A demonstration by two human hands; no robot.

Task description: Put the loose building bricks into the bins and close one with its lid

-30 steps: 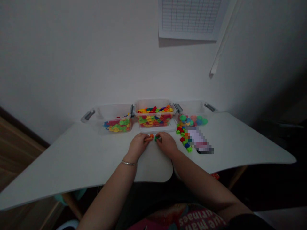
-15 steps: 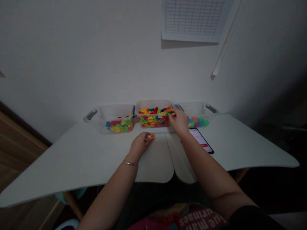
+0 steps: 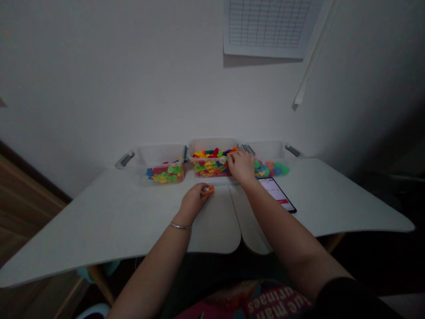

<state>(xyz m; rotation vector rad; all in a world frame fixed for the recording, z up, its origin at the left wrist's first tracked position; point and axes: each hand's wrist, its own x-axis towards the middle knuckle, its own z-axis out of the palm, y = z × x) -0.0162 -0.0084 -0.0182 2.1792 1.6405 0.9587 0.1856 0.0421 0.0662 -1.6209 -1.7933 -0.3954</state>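
My left hand (image 3: 193, 201) rests on the white table, its fingers closed around a small orange toy block (image 3: 209, 190) with a whitish patch. Over the front right rim of the middle clear bin (image 3: 212, 141) is my right hand (image 3: 242, 165), knuckles up and fingers curled downward. A speck of green shows by its fingertips, but what they pinch is mostly hidden. Mixed plastic blocks (image 3: 212, 167) in red, yellow, green, orange and blue fill the lower part of that bin.
A left clear bin (image 3: 156, 153) holds green, yellow and blue pieces; a right bin (image 3: 268, 148) holds round pastel pieces. A lit phone (image 3: 277, 195) lies right of my right forearm. The white table (image 3: 133, 221) has a notched front edge. Behind stands a wall with a paper chart (image 3: 265, 26).
My right hand has shifted slightly left and lower at the bin's rim, and the green piece in its fingertips is now mostly covered. My left hand stays put with the orange block.
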